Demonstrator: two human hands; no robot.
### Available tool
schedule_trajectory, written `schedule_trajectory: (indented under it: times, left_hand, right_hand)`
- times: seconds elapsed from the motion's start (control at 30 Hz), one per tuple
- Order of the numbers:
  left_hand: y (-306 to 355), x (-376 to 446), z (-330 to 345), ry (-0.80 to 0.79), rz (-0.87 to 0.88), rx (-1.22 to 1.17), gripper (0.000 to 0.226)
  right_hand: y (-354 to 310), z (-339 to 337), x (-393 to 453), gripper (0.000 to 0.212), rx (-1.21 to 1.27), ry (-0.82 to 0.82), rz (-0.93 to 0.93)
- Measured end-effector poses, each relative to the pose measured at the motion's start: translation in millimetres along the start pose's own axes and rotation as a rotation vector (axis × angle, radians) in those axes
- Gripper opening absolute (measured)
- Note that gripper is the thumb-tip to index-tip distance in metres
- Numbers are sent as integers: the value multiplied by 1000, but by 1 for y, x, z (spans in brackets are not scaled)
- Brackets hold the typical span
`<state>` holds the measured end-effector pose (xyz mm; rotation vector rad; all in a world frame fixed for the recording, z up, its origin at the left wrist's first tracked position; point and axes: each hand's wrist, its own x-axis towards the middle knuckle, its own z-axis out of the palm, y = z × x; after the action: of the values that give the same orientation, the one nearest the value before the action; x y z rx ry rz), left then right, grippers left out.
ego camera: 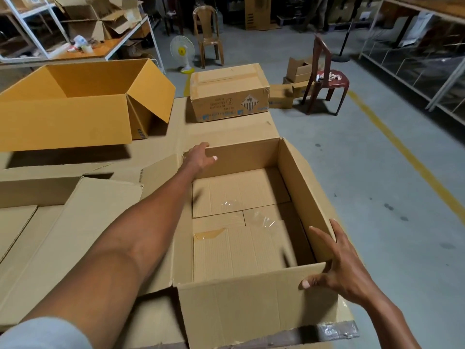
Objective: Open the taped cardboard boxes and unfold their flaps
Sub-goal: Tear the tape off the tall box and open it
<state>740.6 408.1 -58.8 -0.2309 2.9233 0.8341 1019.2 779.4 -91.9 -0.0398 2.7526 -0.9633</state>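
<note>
Reaching across an open cardboard box (241, 222) on the worktop (226, 129), the left hand (200, 156) touched its far-left corner with loose fingers while the right hand (337, 263) gripped its near-right corner, probably steadying it; beyond it sat a taped box (227, 93)

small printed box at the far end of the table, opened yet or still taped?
Still shut. The small printed box has its top flaps flat and closed, with tape running across the top. Neither hand is on it.
</note>
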Motion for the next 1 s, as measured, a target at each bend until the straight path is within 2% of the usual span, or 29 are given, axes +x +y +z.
schedule_trajectory:
  times: [0.17,0.4,0.53,0.63,0.8,1.0]
  left_hand:
    - [-15,-78,-13,13,85,-101,34]
    - [-14,-231,30,58,191,-384,9]
    - [6,-291,64,8,230,-442,8]
    - [30,-322,75,53,278,-482,12]
    - [82,-365,89,128,293,-562,19]
    - [174,-381,157,60,311,-679,18]
  right_hand:
    - [1,4,-7,133,45,28,21]
    - [-2,16,-37,104,70,100,13]
    - [-17,29,-63,72,245,308,57]
    - [-18,34,-81,56,364,409,72]
    - [5,24,-102,51,455,446,49]
    - [73,-34,-122,45,635,358,66]
